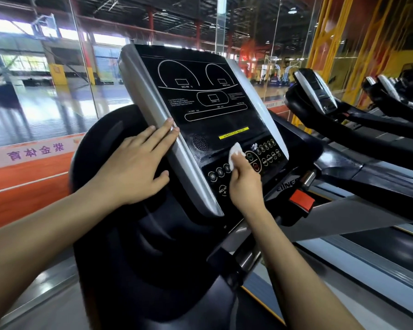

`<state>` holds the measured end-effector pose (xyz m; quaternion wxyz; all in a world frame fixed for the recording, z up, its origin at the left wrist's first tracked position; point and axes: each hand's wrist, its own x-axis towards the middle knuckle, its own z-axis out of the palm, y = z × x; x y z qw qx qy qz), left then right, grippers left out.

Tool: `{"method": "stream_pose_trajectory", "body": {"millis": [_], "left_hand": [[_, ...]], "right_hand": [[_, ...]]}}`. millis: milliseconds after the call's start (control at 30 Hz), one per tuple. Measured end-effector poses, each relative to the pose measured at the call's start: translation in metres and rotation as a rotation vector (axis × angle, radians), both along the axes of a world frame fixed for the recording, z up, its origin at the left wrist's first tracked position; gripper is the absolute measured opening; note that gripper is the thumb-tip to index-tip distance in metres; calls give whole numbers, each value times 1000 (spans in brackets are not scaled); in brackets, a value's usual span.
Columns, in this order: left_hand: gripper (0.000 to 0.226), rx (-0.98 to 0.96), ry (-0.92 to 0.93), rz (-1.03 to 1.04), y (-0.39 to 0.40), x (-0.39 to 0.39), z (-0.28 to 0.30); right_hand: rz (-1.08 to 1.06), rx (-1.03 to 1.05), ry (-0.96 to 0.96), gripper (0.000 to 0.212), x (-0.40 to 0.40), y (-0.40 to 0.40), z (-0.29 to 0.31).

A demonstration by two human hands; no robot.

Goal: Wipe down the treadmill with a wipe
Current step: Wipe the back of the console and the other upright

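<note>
The treadmill's black console [208, 108] fills the middle of the view, tilted, with silver side trims and rows of round buttons along its lower part. My right hand [246, 184] grips a small white wipe [235, 154] and presses it on the button panel just below the yellow warning strip. My left hand [134, 167] lies flat with straight fingers against the console's left silver trim [153, 110], fingertips on its edge. Most of the wipe is hidden under my right fingers.
A red safety clip [301, 199] sits on the bar right of the console. More treadmills [320, 91] stand in a row at the right. A glass wall [57, 79] is behind the console, with a sports hall and orange floor beyond.
</note>
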<state>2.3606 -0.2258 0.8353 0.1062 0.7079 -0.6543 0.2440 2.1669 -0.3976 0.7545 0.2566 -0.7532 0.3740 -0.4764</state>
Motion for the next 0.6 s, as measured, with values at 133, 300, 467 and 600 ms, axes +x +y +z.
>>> {"method": "stream_pose_trajectory", "body": {"millis": [133, 300, 467, 600], "left_hand": [[94, -9, 0, 4, -1, 1, 0], [94, -8, -17, -4, 0, 1, 1], [95, 1, -12, 9, 1, 0, 1], [94, 0, -12, 12, 0, 0, 1]], "right_hand": [[240, -250, -3, 50, 6, 52, -13], [193, -248, 22, 49, -5, 29, -17], [75, -37, -111, 46, 16, 25, 2], [282, -201, -77, 48, 2, 68, -14]]}}
